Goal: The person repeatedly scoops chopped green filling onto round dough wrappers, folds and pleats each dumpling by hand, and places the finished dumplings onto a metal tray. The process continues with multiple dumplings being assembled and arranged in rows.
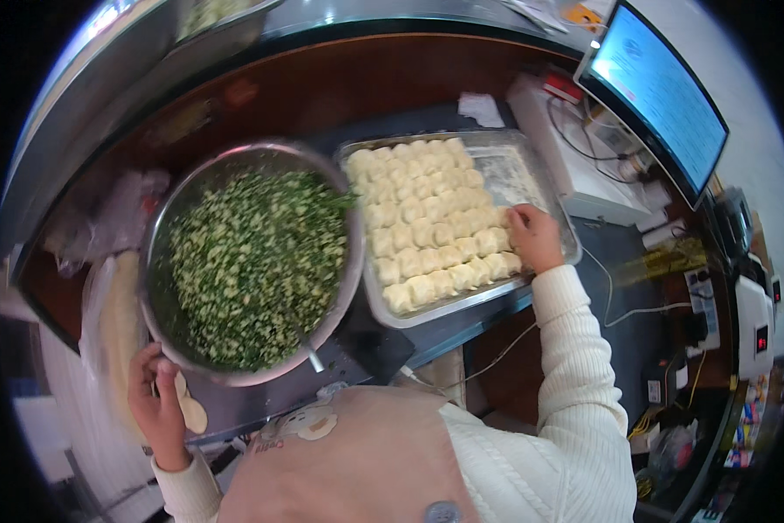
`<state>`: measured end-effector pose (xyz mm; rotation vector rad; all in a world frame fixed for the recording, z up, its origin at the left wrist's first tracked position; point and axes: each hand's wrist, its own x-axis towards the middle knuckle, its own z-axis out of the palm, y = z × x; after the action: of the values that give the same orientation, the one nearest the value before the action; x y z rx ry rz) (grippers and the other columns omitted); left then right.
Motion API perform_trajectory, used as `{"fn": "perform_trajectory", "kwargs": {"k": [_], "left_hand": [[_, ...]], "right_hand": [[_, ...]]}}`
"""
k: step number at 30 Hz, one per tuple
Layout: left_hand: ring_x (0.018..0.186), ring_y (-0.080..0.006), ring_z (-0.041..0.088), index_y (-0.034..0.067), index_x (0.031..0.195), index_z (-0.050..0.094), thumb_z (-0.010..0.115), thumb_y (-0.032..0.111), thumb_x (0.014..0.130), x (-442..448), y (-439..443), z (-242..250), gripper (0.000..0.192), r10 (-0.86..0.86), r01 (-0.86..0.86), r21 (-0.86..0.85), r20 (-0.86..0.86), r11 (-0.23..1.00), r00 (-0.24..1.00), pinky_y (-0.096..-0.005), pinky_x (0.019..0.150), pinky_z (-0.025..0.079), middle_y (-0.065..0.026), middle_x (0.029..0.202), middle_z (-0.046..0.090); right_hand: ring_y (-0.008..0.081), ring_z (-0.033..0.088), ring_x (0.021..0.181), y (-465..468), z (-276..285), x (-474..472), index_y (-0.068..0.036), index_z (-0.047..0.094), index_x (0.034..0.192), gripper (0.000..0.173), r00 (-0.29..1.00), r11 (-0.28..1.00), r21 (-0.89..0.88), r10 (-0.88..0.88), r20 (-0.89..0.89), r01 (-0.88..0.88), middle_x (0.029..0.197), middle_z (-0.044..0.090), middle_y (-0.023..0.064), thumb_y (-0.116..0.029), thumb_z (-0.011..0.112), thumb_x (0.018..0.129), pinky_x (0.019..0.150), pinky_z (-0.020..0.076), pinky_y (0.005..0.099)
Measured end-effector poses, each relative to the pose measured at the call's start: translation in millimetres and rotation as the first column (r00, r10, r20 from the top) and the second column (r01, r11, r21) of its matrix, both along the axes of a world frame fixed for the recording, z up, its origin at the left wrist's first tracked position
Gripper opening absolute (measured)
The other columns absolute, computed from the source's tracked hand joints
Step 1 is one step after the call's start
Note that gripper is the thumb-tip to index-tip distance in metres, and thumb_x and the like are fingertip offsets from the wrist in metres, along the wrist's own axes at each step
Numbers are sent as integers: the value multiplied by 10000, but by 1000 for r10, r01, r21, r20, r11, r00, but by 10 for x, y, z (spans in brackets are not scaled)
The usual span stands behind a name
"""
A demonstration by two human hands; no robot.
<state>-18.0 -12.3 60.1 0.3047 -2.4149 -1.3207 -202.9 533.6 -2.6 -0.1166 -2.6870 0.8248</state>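
Note:
A large steel bowl [356,261] holds chopped green filling [254,261], with a metal utensil handle [315,358] sticking out at its near side. To its right lies a metal tray [565,229] with rows of filled dumplings [425,216] and a floured strip at the far right. My right hand [534,236] is at the right end of a dumpling row, fingertips against a dumpling. My left hand [158,399] is by the bowl's lower left rim, fingers curled beside round dough wrappers [192,408]; whether it holds one cannot be told.
Plastic-covered dough [120,327] lies left of the bowl. A dark flat object [375,346] sits between bowl and tray, near the counter edge. White cables [608,287] run right of the tray. A white box [595,176] and a monitor [660,98] stand at the upper right.

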Motion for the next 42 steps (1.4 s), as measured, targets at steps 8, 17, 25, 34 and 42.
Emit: {"fn": "perform_trajectory", "kwargs": {"k": [8,17,25,34,42], "left_hand": [[735,-108,621,38,1021,617,609,152,950,254,-535,-617,135,336,-333,76,-28,940,942,-270,673,495,-39,787,643],[821,-326,605,64,971,550,724,172,704,-122,-213,-842,336,196,-163,-578,-5,799,981,-437,672,484,-126,909,556],[821,-337,608,70,1034,579,713,236,701,-275,-189,-942,396,235,-192,-631,-16,752,972,-460,690,479,-126,933,564],[840,-248,629,66,966,602,644,159,820,-83,-312,-1122,178,286,-303,-92,-161,949,945,-355,687,506,-110,949,615],[1015,-231,624,-14,1123,535,584,133,917,263,-521,-810,258,519,-87,987,6,132,855,-371,875,521,-126,1099,629]], "right_hand": [[275,645,894,57,68,-21,13,615,1185,349,992,996,86,1,123,-11,1061,675,175,-237,608,941,821,498,363],[335,516,1008,-1848,635,767,-51,638,1083,426,523,498,238,850,55,-834,1047,587,118,-137,798,698,922,407,444],[293,545,874,-2636,547,840,-88,685,1024,305,314,322,362,946,-83,-875,874,560,66,-89,758,728,774,477,392],[287,607,777,-2488,1132,685,-13,697,958,134,492,494,14,868,-72,-869,847,678,113,16,644,839,717,490,353],[310,598,751,-2564,1039,781,-1,691,930,116,318,320,-12,945,74,-947,774,630,122,-3,680,814,699,508,369]]}}
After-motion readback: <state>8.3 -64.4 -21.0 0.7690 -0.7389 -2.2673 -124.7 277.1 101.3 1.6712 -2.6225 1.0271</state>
